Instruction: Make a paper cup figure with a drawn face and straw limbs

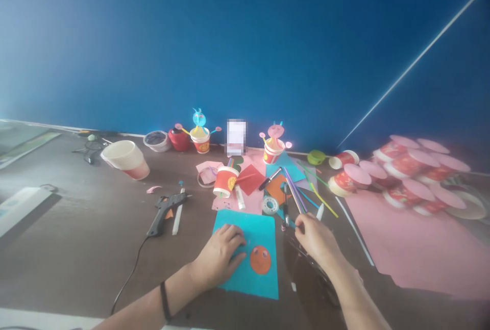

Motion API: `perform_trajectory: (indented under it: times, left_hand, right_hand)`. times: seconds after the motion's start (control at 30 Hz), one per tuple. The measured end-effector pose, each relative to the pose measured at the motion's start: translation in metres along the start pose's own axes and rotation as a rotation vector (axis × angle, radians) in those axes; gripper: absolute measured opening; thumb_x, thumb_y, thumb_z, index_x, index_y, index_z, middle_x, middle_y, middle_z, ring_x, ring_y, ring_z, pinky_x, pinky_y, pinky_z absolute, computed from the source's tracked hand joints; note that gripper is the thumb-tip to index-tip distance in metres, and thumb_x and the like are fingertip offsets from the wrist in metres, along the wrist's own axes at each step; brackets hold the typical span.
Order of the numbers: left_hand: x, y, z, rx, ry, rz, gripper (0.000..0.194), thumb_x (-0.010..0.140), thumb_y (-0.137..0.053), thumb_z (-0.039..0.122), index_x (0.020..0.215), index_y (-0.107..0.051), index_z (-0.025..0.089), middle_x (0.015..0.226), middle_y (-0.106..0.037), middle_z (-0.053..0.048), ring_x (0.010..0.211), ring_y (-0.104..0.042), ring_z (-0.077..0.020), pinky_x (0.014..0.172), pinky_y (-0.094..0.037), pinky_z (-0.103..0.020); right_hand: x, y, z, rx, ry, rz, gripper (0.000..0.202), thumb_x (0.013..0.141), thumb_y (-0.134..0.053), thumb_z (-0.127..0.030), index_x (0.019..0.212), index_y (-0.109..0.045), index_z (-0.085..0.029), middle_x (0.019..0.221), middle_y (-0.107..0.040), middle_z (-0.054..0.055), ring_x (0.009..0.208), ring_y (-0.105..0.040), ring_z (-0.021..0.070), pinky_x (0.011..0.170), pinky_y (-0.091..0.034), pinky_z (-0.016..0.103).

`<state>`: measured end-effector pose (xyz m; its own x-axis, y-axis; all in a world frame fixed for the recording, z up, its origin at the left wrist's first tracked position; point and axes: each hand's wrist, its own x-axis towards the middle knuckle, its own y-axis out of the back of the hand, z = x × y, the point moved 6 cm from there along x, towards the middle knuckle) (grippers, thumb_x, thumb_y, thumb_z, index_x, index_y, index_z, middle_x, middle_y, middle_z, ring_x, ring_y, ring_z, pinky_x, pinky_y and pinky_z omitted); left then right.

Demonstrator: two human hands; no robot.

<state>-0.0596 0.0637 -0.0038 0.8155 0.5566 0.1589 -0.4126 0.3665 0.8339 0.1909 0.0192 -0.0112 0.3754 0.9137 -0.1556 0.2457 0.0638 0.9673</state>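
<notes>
A sheet of blue paper (264, 228) lies in front of me, with an orange paper circle (260, 264) on it that bears two eyes and a drawn mouth. My left hand (224, 253) rests on the sheet, fingers loosely bent and apart, left of the circle. Right of the sheet, my right hand (311, 234) has its fingers pinched together low over the table; whatever is between them is too small to make out. Near its fingertips lie a black pen (285, 210) and dark scissors (306, 254), partly hidden by the hand and forearm.
A corded glue gun (163, 212) and a white stick (177, 218) lie left. Behind the sheet are a tape roll (270, 205), a tipped paper cup (225, 182) and coloured strips. Two cup figures stand by the wall. Pink-topped cups (409, 167) crowd the right, beside pink paper (421, 248).
</notes>
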Motion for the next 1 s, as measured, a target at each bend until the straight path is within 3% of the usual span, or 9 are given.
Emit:
perform_trajectory:
  times: [0.13,0.27,0.37,0.47,0.53,0.6,0.7,0.8,1.0]
  left_hand:
    - [0.0,0.002,0.001,0.043,0.022,-0.048,0.015,0.082,-0.056,0.02,0.097,-0.058,0.019,0.101,-0.057,-0.007,0.09,-0.05,-0.0228,0.079,-0.046,-0.039]
    - [0.008,0.007,0.008,0.17,0.054,-0.218,0.024,0.075,-0.064,0.026,0.098,-0.058,0.022,0.099,-0.057,-0.007,0.089,-0.054,-0.0251,0.073,-0.049,-0.038]
    - [0.029,0.015,0.018,0.21,0.064,-0.275,0.023,0.079,-0.06,0.03,0.1,-0.057,0.021,0.096,-0.058,-0.006,0.085,-0.058,-0.0242,0.071,-0.05,-0.037]
    - [0.061,0.018,0.027,0.211,0.022,-0.224,0.031,0.081,-0.056,0.026,0.112,-0.053,0.023,0.103,-0.057,-0.007,0.092,-0.058,-0.0245,0.075,-0.05,-0.037]
    - [0.084,0.013,0.029,0.228,-0.001,-0.185,0.04,0.081,-0.055,0.026,0.12,-0.047,0.023,0.108,-0.054,-0.009,0.094,-0.058,-0.0263,0.074,-0.051,-0.04]
    - [0.102,0.001,0.025,0.272,0.036,-0.206,0.038,0.081,-0.055,0.026,0.118,-0.049,0.022,0.108,-0.053,-0.011,0.089,-0.059,-0.0278,0.068,-0.051,-0.042]
    - [0.118,-0.014,0.021,0.332,0.046,-0.198,0.034,0.082,-0.055,0.028,0.115,-0.053,0.02,0.11,-0.052,-0.014,0.089,-0.059,-0.0297,0.066,-0.051,-0.042]
    - [0.12,-0.017,0.018,0.343,0.048,-0.177,0.023,0.087,-0.047,0.023,0.106,-0.058,0.019,0.106,-0.053,-0.013,0.091,-0.058,-0.0279,0.067,-0.051,-0.039]
    - [0.108,0.009,-0.002,0.418,0.096,-0.18,0.022,0.088,-0.047,0.028,0.103,-0.062,0.022,0.103,-0.053,-0.01,0.082,-0.059,-0.0241,0.066,-0.048,-0.036]
  right_hand:
    - [-0.002,-0.003,0.004,0.01,0.007,-0.001,0.007,0.08,-0.05,-0.02,0.078,-0.055,-0.023,0.079,-0.066,0.0,0.069,-0.064,0.0155,0.057,-0.035,0.023]
    - [0.0,-0.011,0.004,0.015,0.014,-0.01,0.012,0.08,-0.055,-0.026,0.091,-0.056,-0.023,0.081,-0.068,0.001,0.072,-0.065,0.0172,0.055,-0.036,0.023]
    - [0.001,-0.013,0.005,0.003,0.039,-0.04,0.007,0.079,-0.055,-0.023,0.086,-0.057,-0.024,0.07,-0.067,-0.001,0.063,-0.064,0.0163,0.052,-0.033,0.022]
    - [0.003,-0.005,0.007,-0.018,0.061,-0.054,0.007,0.078,-0.055,-0.022,0.073,-0.059,-0.024,0.059,-0.064,-0.002,0.054,-0.062,0.0162,0.048,-0.032,0.023]
    - [0.008,0.006,0.004,-0.034,0.072,-0.021,0.009,0.079,-0.055,-0.025,0.075,-0.062,-0.023,0.066,-0.066,0.001,0.058,-0.062,0.018,0.05,-0.034,0.024]
    - [0.016,0.017,-0.007,-0.042,0.107,0.045,0.017,0.085,-0.049,-0.027,0.09,-0.065,-0.023,0.087,-0.067,0.005,0.074,-0.064,0.0196,0.057,-0.039,0.026]
    - [0.034,0.022,-0.031,-0.054,0.217,0.122,0.037,0.088,-0.04,-0.016,0.117,-0.06,-0.029,0.112,-0.06,0.005,0.1,-0.056,0.0181,0.076,-0.041,0.026]
    - [0.054,0.017,-0.038,-0.092,0.265,0.144,0.043,0.082,-0.046,-0.009,0.113,-0.065,-0.032,0.11,-0.059,0.004,0.102,-0.051,0.0221,0.079,-0.039,0.029]
    - [0.077,0.018,-0.003,-0.117,0.171,0.231,0.04,0.078,-0.048,-0.006,0.103,-0.073,-0.025,0.103,-0.059,0.013,0.094,-0.049,0.0288,0.071,-0.04,0.036]
